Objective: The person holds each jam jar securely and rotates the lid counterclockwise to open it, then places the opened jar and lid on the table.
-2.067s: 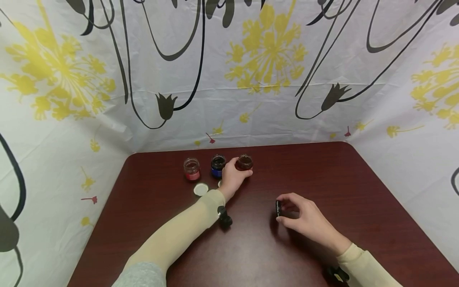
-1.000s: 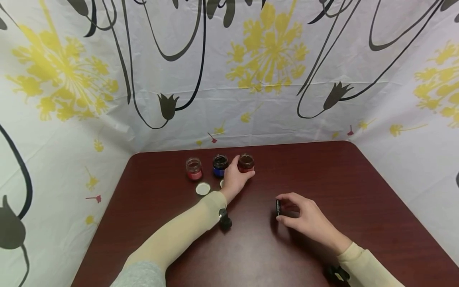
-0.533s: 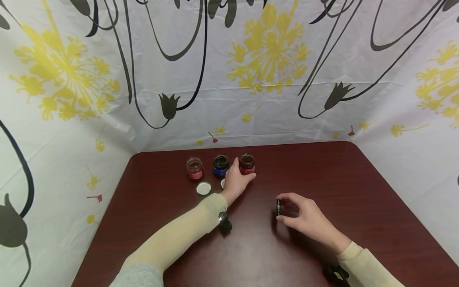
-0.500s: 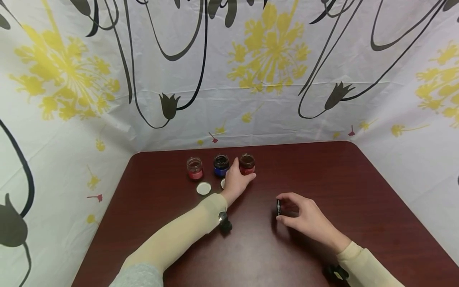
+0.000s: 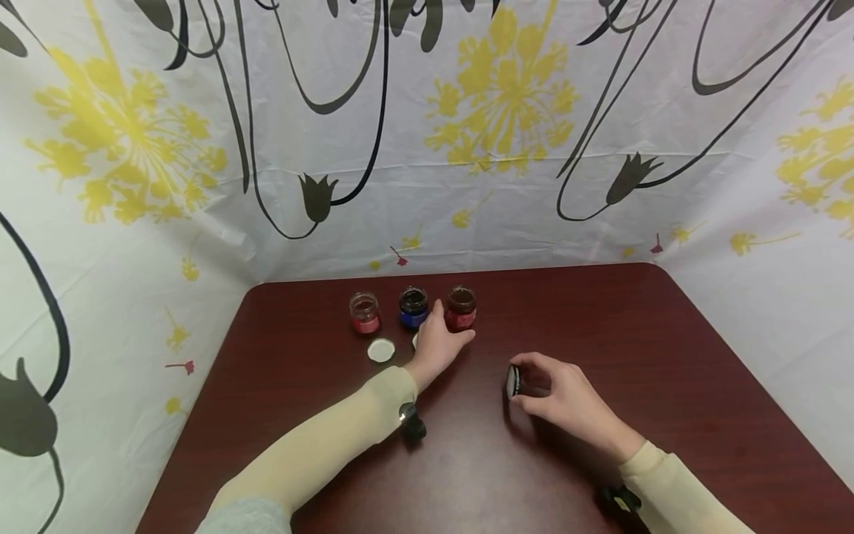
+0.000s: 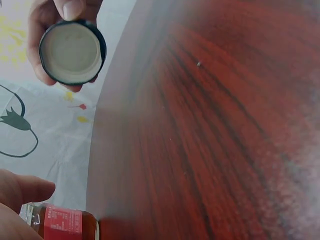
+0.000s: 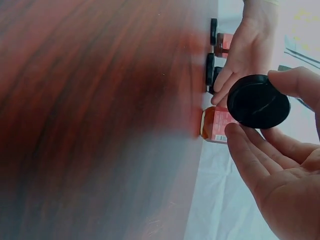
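Observation:
My right hand (image 5: 563, 393) pinches a black jar lid (image 7: 258, 102) on edge between thumb and fingers, above the table. Its pale inner side faces left, toward the other hand, in the left wrist view. Beside a jar with a red label (image 5: 461, 308), my left hand (image 5: 442, 345) is spread, thumb apart from the straight fingers. That jar stands upright without a lid and holds something dark reddish-brown. In the right wrist view the left hand (image 7: 250, 47) reaches in behind the lid, fingers extended next to the jars.
Left of that jar stand an uncapped jar with a blue label (image 5: 414, 308) and one with a pink-red label (image 5: 365, 313). A lid (image 5: 381, 350) lies pale side up before them; another is mostly hidden by the left hand. Patterned cloth (image 5: 400, 148) hangs behind the dark red table (image 5: 567, 311).
My left hand has let go of the red-labelled jar and drawn back slightly toward me. My right hand has turned the lid, so more of its pale inside shows, and shifted slightly left.

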A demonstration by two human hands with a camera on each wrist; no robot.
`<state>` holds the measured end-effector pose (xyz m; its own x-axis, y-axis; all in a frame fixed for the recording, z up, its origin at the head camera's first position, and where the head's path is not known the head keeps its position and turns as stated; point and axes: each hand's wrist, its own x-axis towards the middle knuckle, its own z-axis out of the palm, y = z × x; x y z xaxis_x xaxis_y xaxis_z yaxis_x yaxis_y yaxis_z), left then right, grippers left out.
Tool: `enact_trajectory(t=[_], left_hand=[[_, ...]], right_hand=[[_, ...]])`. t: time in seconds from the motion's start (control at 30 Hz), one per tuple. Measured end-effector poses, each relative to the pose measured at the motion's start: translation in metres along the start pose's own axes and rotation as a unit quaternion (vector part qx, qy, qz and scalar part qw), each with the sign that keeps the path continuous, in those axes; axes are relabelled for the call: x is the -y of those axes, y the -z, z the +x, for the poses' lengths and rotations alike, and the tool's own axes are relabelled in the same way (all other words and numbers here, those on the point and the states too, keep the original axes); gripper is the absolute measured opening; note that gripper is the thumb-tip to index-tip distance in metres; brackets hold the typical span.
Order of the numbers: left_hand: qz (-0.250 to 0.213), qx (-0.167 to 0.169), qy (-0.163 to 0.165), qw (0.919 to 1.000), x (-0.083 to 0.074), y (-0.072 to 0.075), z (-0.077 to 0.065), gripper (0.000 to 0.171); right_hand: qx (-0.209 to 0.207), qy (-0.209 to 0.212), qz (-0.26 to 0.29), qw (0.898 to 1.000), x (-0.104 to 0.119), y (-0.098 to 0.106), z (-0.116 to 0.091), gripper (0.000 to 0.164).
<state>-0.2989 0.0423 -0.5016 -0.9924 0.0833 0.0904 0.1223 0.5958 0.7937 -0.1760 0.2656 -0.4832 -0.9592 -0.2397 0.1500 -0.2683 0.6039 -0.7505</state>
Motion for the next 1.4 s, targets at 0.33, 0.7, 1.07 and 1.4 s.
enact_trajectory(t=[0.33, 0.7, 1.07, 1.4], left_hand=[[-0.04, 0.03, -0.007, 0.9987, 0.001, 0.011, -0.013, 0.096], [-0.057, 0.014, -0.053, 0.9969, 0.011, 0.031, -0.035, 0.085], [-0.073, 0.018, -0.111, 0.991, 0.018, 0.046, -0.061, 0.079], [-0.074, -0.012, -0.141, 0.9872, 0.019, 0.057, -0.073, 0.078]], right_hand=[[0.008, 0.001, 0.027, 1.0, -0.002, -0.002, 0.008, 0.051], [0.018, -0.01, 0.051, 0.998, -0.005, -0.002, 0.018, 0.049], [0.022, -0.007, 0.005, 1.0, -0.009, -0.011, 0.029, 0.046], [0.013, -0.017, -0.025, 0.999, -0.011, -0.01, 0.044, 0.045]])
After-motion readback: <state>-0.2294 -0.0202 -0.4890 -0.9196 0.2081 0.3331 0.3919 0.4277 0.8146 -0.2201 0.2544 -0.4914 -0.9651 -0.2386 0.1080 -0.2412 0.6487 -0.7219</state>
